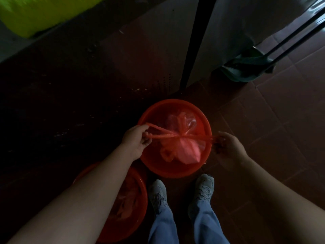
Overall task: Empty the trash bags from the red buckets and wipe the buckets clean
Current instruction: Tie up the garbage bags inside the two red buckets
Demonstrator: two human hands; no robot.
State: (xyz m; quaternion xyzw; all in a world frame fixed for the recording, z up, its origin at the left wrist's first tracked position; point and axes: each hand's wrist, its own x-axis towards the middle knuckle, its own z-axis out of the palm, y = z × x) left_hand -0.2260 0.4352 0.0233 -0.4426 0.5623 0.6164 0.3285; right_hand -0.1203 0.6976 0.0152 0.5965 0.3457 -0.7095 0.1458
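bag ties (pixel 168 135) are lying taut left-right over the red bucket (pixel 173 101), knot midway; left hand (pixel 136 143) and right hand (pixel 226 147) are each pinching one end.

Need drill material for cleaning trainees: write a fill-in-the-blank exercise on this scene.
1. The bag lies in the bucket, one of ____ red ones in view.
2. The left hand and right hand pull the bag's handles in ____ directions.
3. The second bucket is partly hidden by the ____ arm.
4. The dustpan stands at the picture's upper ____ side.

Missing words: two; opposite; left; right.
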